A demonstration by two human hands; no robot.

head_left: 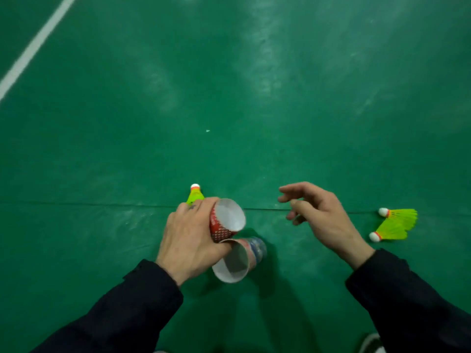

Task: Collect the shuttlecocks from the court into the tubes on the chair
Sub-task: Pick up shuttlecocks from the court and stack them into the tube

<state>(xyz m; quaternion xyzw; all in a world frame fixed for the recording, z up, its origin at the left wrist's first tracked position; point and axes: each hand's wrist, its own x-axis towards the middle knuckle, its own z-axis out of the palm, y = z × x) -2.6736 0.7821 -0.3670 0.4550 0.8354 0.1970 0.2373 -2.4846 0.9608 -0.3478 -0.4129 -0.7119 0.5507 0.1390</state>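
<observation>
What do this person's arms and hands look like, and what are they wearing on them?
Both arms are covered by long dark navy, nearly black sleeves that end at the wrists, with plain cuffs. The left sleeve and right sleeve match, like one jacket or shirt. Both hands are bare: no gloves, rings or watch show. The left hand has a small dark mark on one finger; the right hand shows none.
</observation>
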